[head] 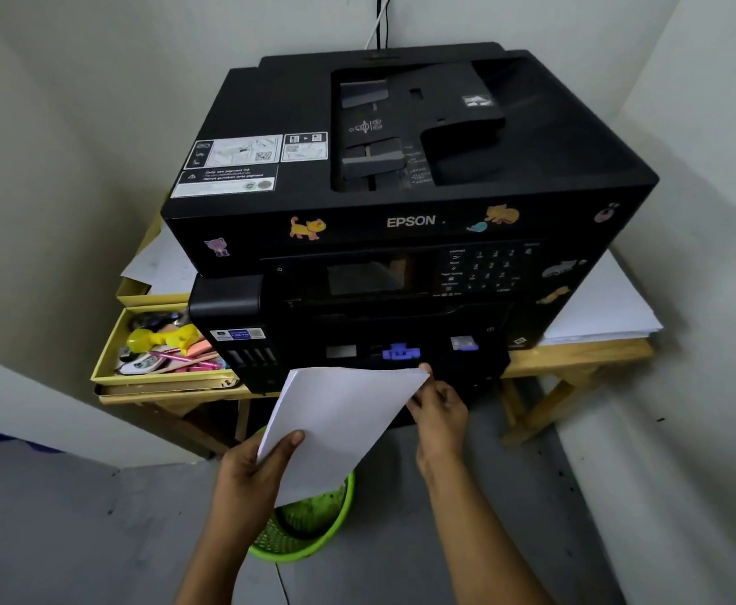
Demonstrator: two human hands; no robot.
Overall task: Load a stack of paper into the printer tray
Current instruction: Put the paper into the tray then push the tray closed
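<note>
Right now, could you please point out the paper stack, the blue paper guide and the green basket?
paper stack (340, 425): head view, middle of the top sheet.
blue paper guide (400, 351): head view, its centre tab.
green basket (313, 524): head view, inner mesh wall.

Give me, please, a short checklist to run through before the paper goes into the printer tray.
1. Paper held by both hands: ok, left hand grips the near corner, right hand the far corner.
2. Sheets squared up: cannot tell.
3. Tray pulled open: ok, it appears open below the printer front.
4. Paper lined up with tray: not ok, it is skewed.
5. Blue guide set to width: cannot tell.
</note>
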